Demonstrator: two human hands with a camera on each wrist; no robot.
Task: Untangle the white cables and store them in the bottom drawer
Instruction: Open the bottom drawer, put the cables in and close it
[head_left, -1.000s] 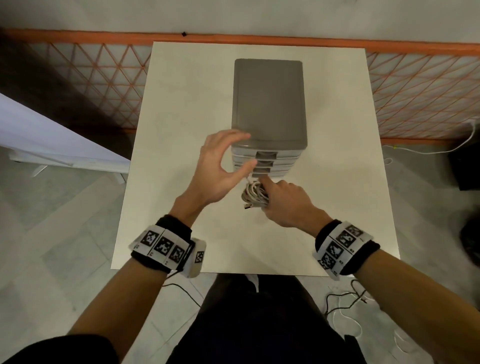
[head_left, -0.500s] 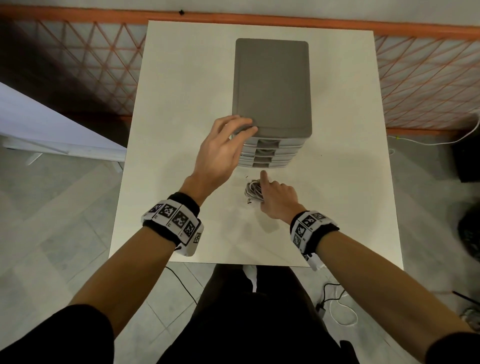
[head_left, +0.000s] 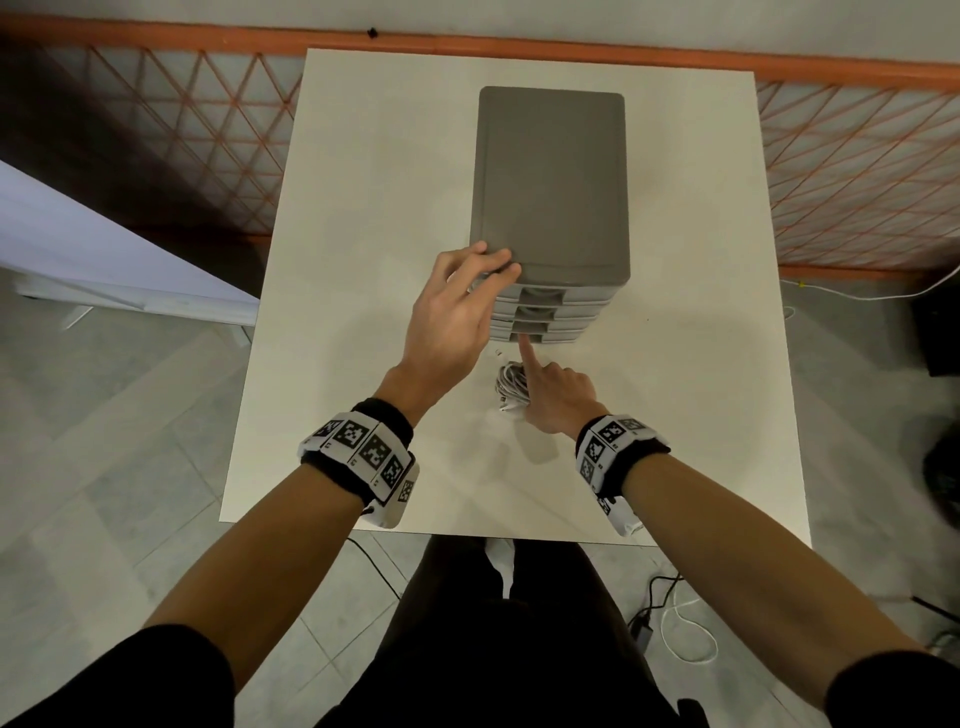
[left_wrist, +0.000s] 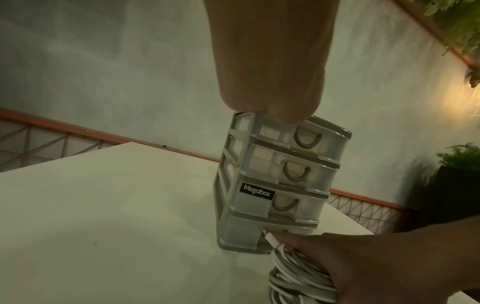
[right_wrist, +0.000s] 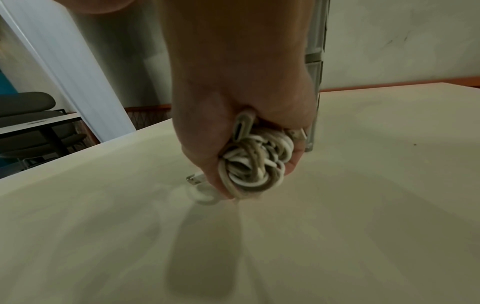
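A grey four-drawer unit (head_left: 550, 182) stands at the middle of the white table (head_left: 363, 208), all its drawers pushed in. My left hand (head_left: 467, 296) rests its fingertips (left_wrist: 272, 102) on the unit's top front-left corner. My right hand (head_left: 553, 400) grips a coiled bundle of white cables (head_left: 511, 384) on the table just in front of the unit. Its index finger points forward and touches the bottom drawer (left_wrist: 259, 232) at the handle. The right wrist view shows the cables (right_wrist: 254, 164) bunched in the fist, with a USB plug (right_wrist: 194, 180) sticking out.
An orange lattice fence (head_left: 857, 171) runs behind and beside the table. A white panel (head_left: 104, 249) leans at the left. Loose cords (head_left: 675, 623) lie on the floor under the table's near edge. My dark trousers (head_left: 493, 649) are below that edge.
My left hand has moved from above the cables up to the unit's top front corner. My right index finger has stretched out to the bottom drawer while the hand keeps the bundle.
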